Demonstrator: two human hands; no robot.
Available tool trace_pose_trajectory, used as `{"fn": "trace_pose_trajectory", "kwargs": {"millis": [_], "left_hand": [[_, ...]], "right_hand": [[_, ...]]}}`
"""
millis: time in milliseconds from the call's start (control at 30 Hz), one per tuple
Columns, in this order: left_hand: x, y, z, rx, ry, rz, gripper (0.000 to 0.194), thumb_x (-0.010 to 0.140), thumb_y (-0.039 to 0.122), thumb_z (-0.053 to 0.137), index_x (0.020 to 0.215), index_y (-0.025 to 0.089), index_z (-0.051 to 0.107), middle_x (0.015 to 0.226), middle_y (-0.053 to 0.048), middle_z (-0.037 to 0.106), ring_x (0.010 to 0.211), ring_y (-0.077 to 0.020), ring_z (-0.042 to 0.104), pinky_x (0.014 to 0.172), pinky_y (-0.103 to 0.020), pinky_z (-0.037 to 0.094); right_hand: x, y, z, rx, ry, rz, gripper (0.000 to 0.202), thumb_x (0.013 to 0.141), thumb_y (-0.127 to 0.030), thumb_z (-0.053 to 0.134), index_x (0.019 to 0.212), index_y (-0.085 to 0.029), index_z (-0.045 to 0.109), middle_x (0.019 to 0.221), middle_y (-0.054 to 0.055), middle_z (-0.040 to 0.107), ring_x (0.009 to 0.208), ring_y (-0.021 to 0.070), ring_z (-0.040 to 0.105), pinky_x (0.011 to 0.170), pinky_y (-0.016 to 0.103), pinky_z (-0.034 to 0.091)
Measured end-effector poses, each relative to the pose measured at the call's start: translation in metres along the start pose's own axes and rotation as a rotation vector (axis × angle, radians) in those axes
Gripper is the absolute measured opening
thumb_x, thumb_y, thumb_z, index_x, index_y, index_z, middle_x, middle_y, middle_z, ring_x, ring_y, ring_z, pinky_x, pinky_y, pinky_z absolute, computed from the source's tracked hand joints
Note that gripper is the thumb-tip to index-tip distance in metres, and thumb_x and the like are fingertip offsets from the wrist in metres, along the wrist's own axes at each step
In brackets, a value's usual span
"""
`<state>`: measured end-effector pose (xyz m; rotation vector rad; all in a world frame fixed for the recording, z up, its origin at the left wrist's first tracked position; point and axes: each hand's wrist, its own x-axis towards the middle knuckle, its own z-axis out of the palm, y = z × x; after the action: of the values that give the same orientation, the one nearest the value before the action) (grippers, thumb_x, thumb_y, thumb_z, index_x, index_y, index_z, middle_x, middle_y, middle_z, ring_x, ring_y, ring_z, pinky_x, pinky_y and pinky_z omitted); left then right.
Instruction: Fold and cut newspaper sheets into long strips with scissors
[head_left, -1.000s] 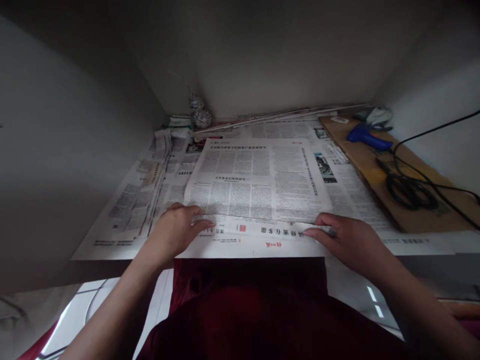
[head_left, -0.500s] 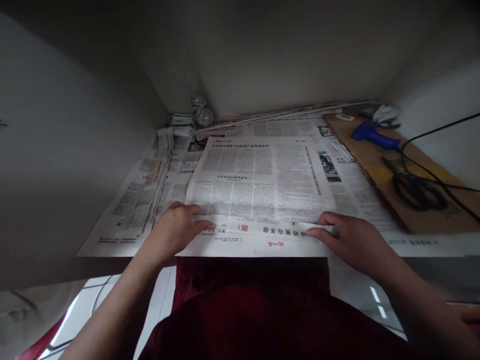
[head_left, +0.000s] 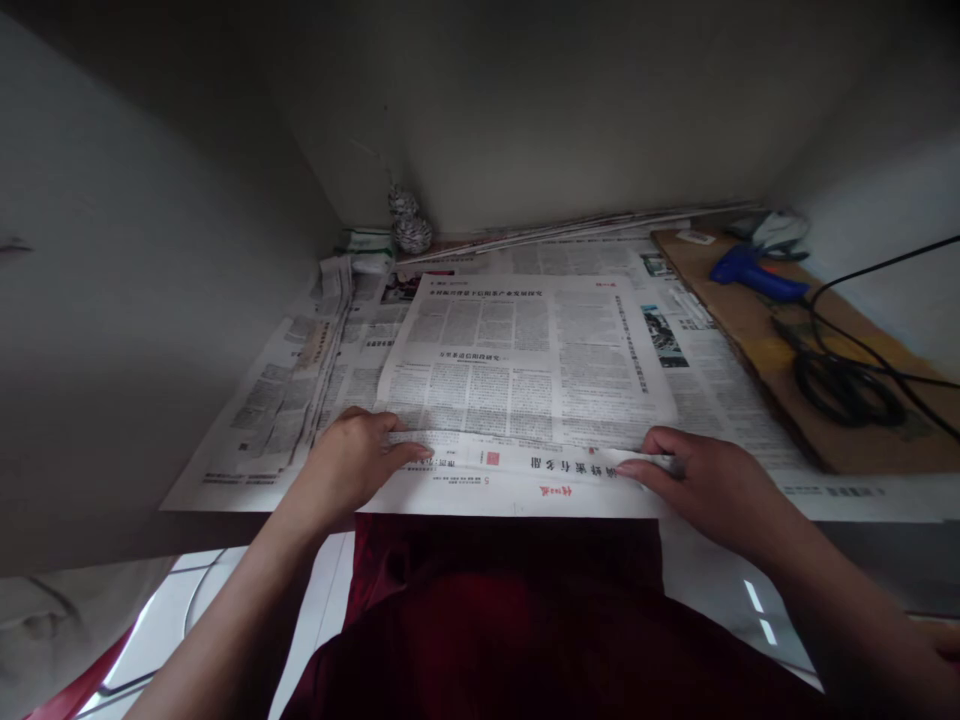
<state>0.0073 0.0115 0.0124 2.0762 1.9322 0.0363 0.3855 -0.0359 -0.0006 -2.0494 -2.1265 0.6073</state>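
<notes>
The sheet (head_left: 495, 365) lies near the middle of the bench's front edge, on top of other newspaper (head_left: 720, 400) that covers the bench (head_left: 900, 507). Its near part is folded over into a narrow band across the front. The left hand (head_left: 360, 460) pinches the left end of that fold, thumb and fingers nearly closed on the paper. The right hand (head_left: 697, 480) grips the right end the same way, thumb along the front.

Toward the left edge lie paper strips (head_left: 326, 350). Near the back left corner stands a twisted paper figure (head_left: 411, 225) beside a small packet (head_left: 369, 248). Long thin sticks (head_left: 570, 228) run along the back edge. At the right, a board (head_left: 795, 390) carries a blue glue gun (head_left: 757, 273), black scissors (head_left: 844, 385) and a black cord (head_left: 840, 355).
</notes>
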Motion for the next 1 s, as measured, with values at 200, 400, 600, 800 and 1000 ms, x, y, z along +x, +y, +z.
{"fn": "trace_pose_trajectory", "kwargs": {"millis": [200, 400, 600, 800, 1000], "left_hand": [[0.001, 0.0, 0.0, 0.002, -0.006, 0.028, 0.037, 0.081, 0.063, 0.066, 0.076, 0.026, 0.067, 0.063, -0.004, 0.065, 0.095, -0.0316, 0.067, 0.08, -0.038, 0.05], [0.0, -0.003, -0.001, -0.057, -0.032, -0.08, 0.035, 0.079, 0.06, 0.067, 0.087, 0.026, 0.069, 0.067, 0.0, 0.066, 0.064, -0.0224, 0.066, 0.073, -0.036, 0.049], [-0.004, -0.008, -0.002, -0.122, -0.011, -0.09, 0.038, 0.079, 0.06, 0.065, 0.092, 0.025, 0.072, 0.079, -0.002, 0.072, 0.061, -0.0201, 0.066, 0.065, -0.033, 0.047], [-0.004, -0.011, -0.003, -0.093, -0.007, -0.065, 0.038, 0.08, 0.06, 0.064, 0.091, 0.024, 0.073, 0.079, -0.004, 0.073, 0.073, -0.0231, 0.067, 0.067, -0.032, 0.045], [-0.003, -0.012, -0.002, -0.091, -0.012, -0.042, 0.035, 0.08, 0.058, 0.065, 0.088, 0.025, 0.072, 0.079, -0.004, 0.072, 0.074, -0.0234, 0.066, 0.07, -0.033, 0.046]], "right_hand": [[0.0, 0.001, 0.001, -0.01, -0.014, 0.019, 0.036, 0.091, -0.057, 0.055, 0.073, -0.025, 0.056, 0.068, 0.001, 0.069, 0.066, 0.0232, 0.063, 0.062, 0.033, 0.038], [0.0, 0.001, 0.002, -0.008, -0.019, 0.011, 0.035, 0.092, -0.055, 0.056, 0.074, -0.025, 0.056, 0.069, 0.0, 0.069, 0.067, 0.0225, 0.064, 0.062, 0.032, 0.039], [0.0, 0.004, 0.002, 0.003, -0.002, -0.001, 0.037, 0.091, -0.057, 0.057, 0.073, -0.025, 0.057, 0.067, 0.0, 0.068, 0.063, 0.0216, 0.063, 0.059, 0.031, 0.039], [0.001, 0.006, 0.004, -0.007, -0.016, -0.015, 0.039, 0.092, -0.059, 0.056, 0.072, -0.025, 0.056, 0.065, 0.0, 0.067, 0.061, 0.0214, 0.062, 0.059, 0.032, 0.039], [0.0, 0.004, 0.004, -0.015, -0.022, 0.001, 0.038, 0.092, -0.059, 0.055, 0.073, -0.025, 0.055, 0.065, 0.0, 0.067, 0.062, 0.0219, 0.063, 0.06, 0.032, 0.039]]}}
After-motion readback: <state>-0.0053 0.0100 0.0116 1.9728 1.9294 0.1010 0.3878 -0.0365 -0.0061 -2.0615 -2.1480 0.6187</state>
